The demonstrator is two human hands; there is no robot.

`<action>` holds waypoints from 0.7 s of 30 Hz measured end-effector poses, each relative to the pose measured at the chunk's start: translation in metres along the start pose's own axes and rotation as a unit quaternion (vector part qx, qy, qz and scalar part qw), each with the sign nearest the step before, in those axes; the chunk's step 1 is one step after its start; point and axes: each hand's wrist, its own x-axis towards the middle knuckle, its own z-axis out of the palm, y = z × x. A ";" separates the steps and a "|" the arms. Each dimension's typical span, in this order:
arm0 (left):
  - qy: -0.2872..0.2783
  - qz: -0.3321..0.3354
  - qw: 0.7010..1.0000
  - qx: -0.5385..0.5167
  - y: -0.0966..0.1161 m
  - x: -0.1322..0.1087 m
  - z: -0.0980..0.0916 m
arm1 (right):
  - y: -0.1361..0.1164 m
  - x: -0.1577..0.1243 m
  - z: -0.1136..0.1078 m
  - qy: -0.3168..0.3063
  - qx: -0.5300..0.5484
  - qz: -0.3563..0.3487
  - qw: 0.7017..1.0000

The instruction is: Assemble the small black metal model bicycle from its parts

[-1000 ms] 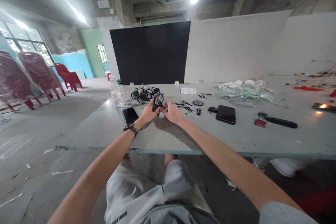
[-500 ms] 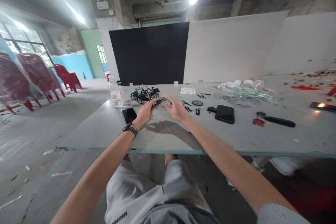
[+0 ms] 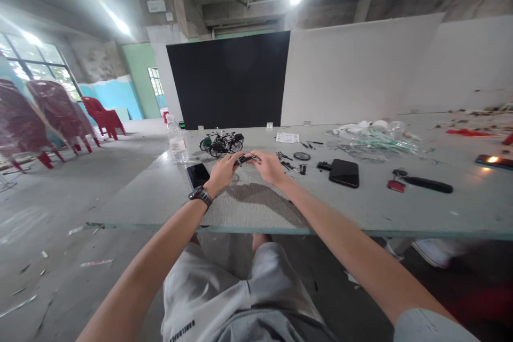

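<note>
Between my two hands, just above the table, is a small dark model bicycle part (image 3: 242,160), mostly covered by fingers. My left hand (image 3: 223,173), with a watch on its wrist, is closed on the part's left side. On the other side, my right hand (image 3: 269,166) pinches its right end. Behind my left hand stand several small model bicycles (image 3: 222,144), one with green on it. Loose black parts (image 3: 286,162) and a separate spoked wheel (image 3: 302,156) lie to the right of my right hand.
A phone (image 3: 198,176) and a water bottle (image 3: 177,142) are at left. Further back lie a printed sheet (image 3: 287,138) and clear plastic bags (image 3: 377,134). To the right are a black flat device (image 3: 343,173) and a black-handled object (image 3: 428,184). The table's front edge (image 3: 256,231) is near my legs.
My right hand's fingers have come together on the part and sit closer to my left hand. The part looks turned and is more covered than before.
</note>
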 end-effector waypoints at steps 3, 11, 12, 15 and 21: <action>0.014 -0.003 1.000 -0.012 -0.001 0.001 0.000 | 0.000 0.000 -0.001 0.008 -0.001 0.016 1.000; 0.030 -0.003 0.999 -0.019 -0.001 0.003 -0.001 | -0.002 0.000 -0.007 0.026 -0.006 0.057 0.998; 0.027 0.000 1.000 -0.014 -0.001 0.003 0.000 | -0.002 0.000 -0.007 0.024 -0.008 0.059 0.998; 0.019 0.000 1.000 0.006 -0.002 0.004 0.000 | -0.002 0.000 -0.008 0.013 -0.015 0.057 0.998; 0.037 0.003 0.999 0.031 -0.005 0.005 0.001 | -0.005 0.000 -0.008 0.012 0.005 0.049 0.999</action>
